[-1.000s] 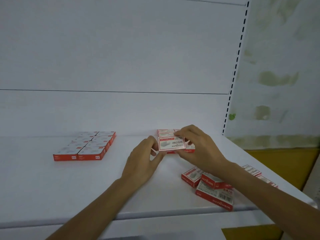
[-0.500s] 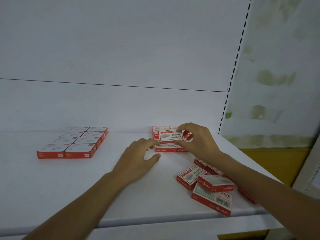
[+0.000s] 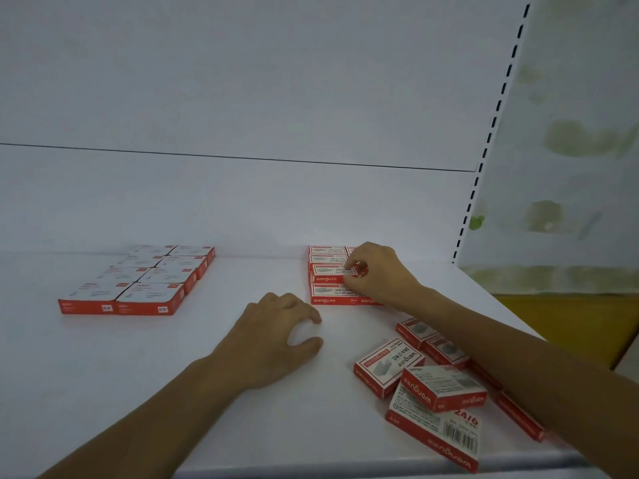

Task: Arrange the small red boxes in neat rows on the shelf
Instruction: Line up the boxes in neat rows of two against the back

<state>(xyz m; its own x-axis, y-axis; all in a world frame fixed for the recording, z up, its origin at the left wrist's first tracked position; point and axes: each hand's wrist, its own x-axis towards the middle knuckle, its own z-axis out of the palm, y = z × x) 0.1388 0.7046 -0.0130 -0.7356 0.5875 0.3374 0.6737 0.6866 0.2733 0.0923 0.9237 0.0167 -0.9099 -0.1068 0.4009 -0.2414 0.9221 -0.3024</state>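
White metal shelf (image 3: 155, 392) and its plain back panel (image 3: 242, 81) fill the head view, with a slotted upright (image 3: 491, 126) and a stained wall (image 3: 570, 133) at the right edge. Towards the right of the shelf, the right hand (image 3: 380, 274) sets a small red box (image 3: 333, 271) onto a partly built block of boxes (image 3: 332, 294) against the back panel, its grip pinching the box's right end between thumb and fingertips; the box lies flat, label up, and appears to sit on top of the others. The left hand (image 3: 273, 333) rests on the bare shelf just in front of that block, fingers loosely curled, its grip relaxed and holding nothing. A finished block (image 3: 145, 281) of two neat rows sits well apart to the left, while a loose heap of boxes (image 3: 432, 392) lies tumbled near the front edge, beside and partly under the right forearm (image 3: 518, 357). The cartons look like light, stiff card with smooth printed faces, likely to slide on one another if nudged; pinching across the short ends or the long side walls seems the surest hold, and squeezing the broad top would probably dent it
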